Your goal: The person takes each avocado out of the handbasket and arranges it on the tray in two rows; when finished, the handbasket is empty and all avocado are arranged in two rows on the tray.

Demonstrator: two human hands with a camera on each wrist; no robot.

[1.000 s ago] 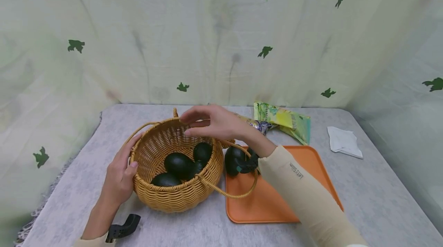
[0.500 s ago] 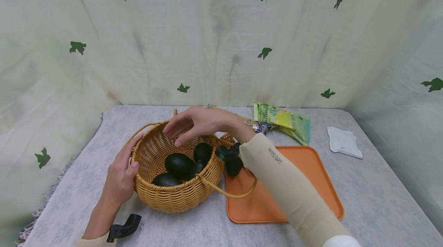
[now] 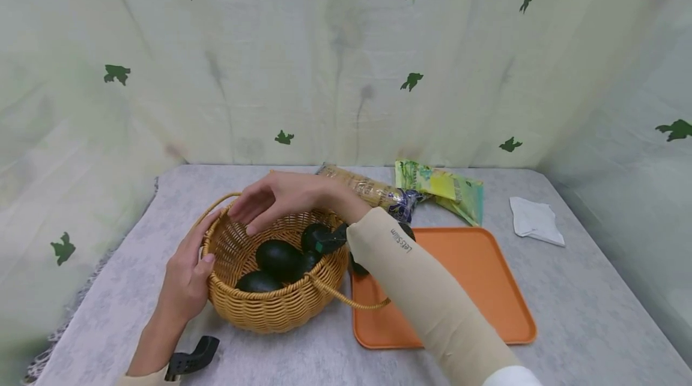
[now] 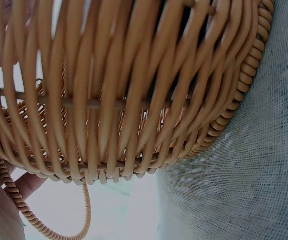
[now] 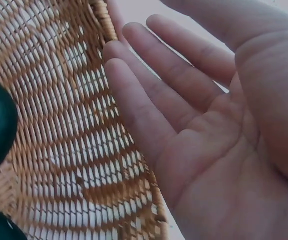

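In the head view a round wicker basket (image 3: pixel 276 314) stands left of centre on the table. Several glossy, dark green avocado-shaped fruits (image 3: pixel 277 259) lie inside it. My left hand (image 3: pixel 186 278) holds the basket's left side, thumb at the rim and fingers along the outer wall. Across the basket's far rim reaches my right hand (image 3: pixel 283 197), its fingers extended and nothing in its palm. The right wrist view shows that palm (image 5: pixel 219 150) bare, fingertips close to the rim; whether they touch it I cannot tell. My right forearm hides part of the basket's looped handle (image 3: pixel 346 297).
An orange tray (image 3: pixel 465 290) lies right of the basket, with dark fruit (image 3: pixel 358 267) partly hidden behind the sleeve. Behind are a clear noodle-like packet (image 3: pixel 367 188) and green-yellow packets (image 3: pixel 443 185). A white packet (image 3: pixel 536 221) lies far right.
My right hand has moved left across the basket towards its far left rim, uncovering the clear packet behind. The left hand, the basket and the fruits in it stay in place.
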